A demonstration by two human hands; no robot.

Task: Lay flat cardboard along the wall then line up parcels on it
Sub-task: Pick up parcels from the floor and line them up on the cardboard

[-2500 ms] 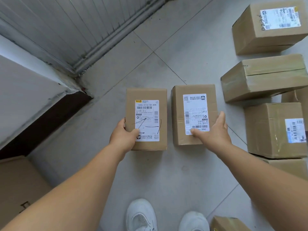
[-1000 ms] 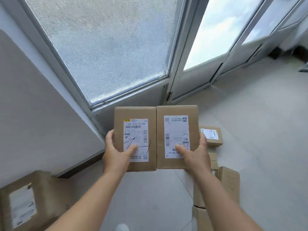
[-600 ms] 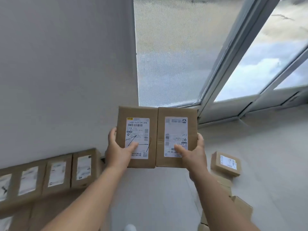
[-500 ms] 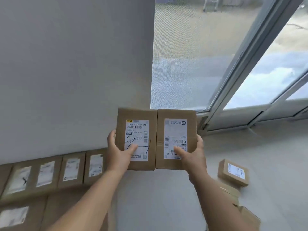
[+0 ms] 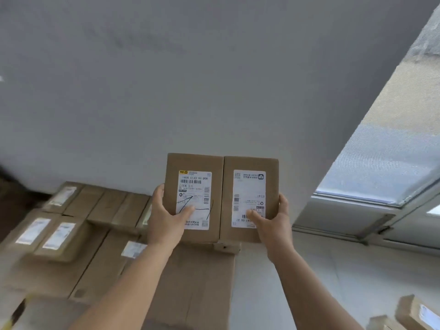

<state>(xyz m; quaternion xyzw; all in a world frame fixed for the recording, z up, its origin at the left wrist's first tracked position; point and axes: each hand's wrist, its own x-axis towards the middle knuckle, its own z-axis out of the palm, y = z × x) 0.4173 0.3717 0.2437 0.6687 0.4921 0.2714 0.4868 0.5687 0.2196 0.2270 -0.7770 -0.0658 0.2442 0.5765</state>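
I hold two small brown parcels side by side in the air, their white labels facing me. My left hand (image 5: 166, 217) grips the left parcel (image 5: 194, 198), thumb on its scribbled label. My right hand (image 5: 273, 222) grips the right parcel (image 5: 250, 198), thumb on its label. Their inner edges touch. Below them flat cardboard (image 5: 190, 287) lies on the floor along the white wall (image 5: 214, 79). Several parcels (image 5: 71, 225) stand lined up on it at the left, against the wall.
A window (image 5: 390, 163) with a grey frame fills the right side. Loose parcels (image 5: 414, 313) lie on the pale floor at the bottom right. Bare floor (image 5: 321, 282) stretches right of the cardboard.
Both parcels came up off the floor in my hands. My view has swung left from the window to the wall, bringing the cardboard and the row of parcels under the two I hold.
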